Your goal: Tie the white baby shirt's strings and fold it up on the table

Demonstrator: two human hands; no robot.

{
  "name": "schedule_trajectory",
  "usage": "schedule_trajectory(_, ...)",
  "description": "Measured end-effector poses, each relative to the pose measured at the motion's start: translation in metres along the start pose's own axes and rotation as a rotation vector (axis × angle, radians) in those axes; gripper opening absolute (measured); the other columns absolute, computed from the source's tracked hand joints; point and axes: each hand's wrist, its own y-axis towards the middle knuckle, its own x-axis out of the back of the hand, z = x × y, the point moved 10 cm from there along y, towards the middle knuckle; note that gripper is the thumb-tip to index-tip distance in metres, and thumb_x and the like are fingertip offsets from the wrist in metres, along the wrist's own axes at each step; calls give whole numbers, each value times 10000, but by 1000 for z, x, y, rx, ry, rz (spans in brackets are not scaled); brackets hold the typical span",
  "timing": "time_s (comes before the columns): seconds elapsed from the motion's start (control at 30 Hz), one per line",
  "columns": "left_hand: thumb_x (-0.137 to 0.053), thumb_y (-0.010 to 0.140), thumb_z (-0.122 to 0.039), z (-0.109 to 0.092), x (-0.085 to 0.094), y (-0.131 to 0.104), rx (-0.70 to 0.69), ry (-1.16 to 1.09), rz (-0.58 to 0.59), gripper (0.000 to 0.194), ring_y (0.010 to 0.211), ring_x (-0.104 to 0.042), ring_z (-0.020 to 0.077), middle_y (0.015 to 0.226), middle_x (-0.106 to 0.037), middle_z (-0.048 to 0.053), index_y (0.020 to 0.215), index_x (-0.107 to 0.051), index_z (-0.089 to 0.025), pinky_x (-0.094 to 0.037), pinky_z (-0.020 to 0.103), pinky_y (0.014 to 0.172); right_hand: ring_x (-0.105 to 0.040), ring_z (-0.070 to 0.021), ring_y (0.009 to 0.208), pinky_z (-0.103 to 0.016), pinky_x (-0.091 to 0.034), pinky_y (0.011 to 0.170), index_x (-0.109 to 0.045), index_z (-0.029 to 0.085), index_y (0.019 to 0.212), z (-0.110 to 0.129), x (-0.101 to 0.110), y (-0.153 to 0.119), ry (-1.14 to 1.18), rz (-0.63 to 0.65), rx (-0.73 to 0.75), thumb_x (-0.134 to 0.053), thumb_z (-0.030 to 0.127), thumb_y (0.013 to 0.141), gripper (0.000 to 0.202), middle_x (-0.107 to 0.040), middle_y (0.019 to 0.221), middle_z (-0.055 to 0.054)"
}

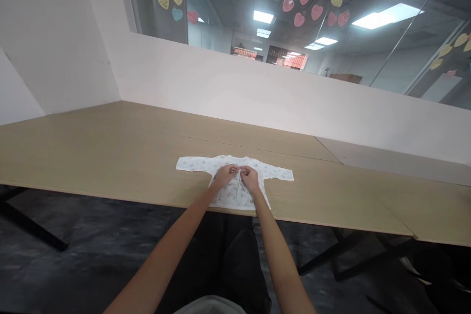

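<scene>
A small white baby shirt (228, 196) with a faint printed pattern lies flat on the table, its sleeves spread to both sides and its lower hem near the front edge. Along its middle runs a front opening. My left hand (225, 175) pinches the cloth at the upper part of this opening, fingers closed. Just beside it, my right hand (250, 177) is also closed in a pinch on the other side of the opening. The fingertips nearly meet; any fastener between them is too small to make out.
The wooden table (110, 152) stretches to both sides, with seams between its boards. Behind it rises a white wall (221, 88) below a glass window (243, 19) dotted with heart-shaped notes. Dark table legs (33, 223) stand underneath.
</scene>
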Motion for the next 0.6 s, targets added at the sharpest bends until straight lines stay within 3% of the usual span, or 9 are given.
schedule_trajectory(0.3, -591, 799, -374, 1, 0, 2, 13, -46, -14, 229, 897, -672, 201, 973, -737, 75, 891, -692, -190, -523, 317, 852, -617, -149, 596, -245, -507, 597, -661, 187, 825, -8, -3, 2, 59, -17, -64, -583, 257, 632, 220, -677, 637, 6)
schedule_trajectory(0.6, -588, 768, -224, 5, 3, 0, 35, 54, -51, 208, 804, -663, 168, 872, -729, 40, 950, -680, -183, -520, 286, 774, -651, -172, 652, -259, -522, 638, -655, 188, 770, -3, 8, -1, -22, -46, -133, -547, 218, 597, 206, -694, 663, -5)
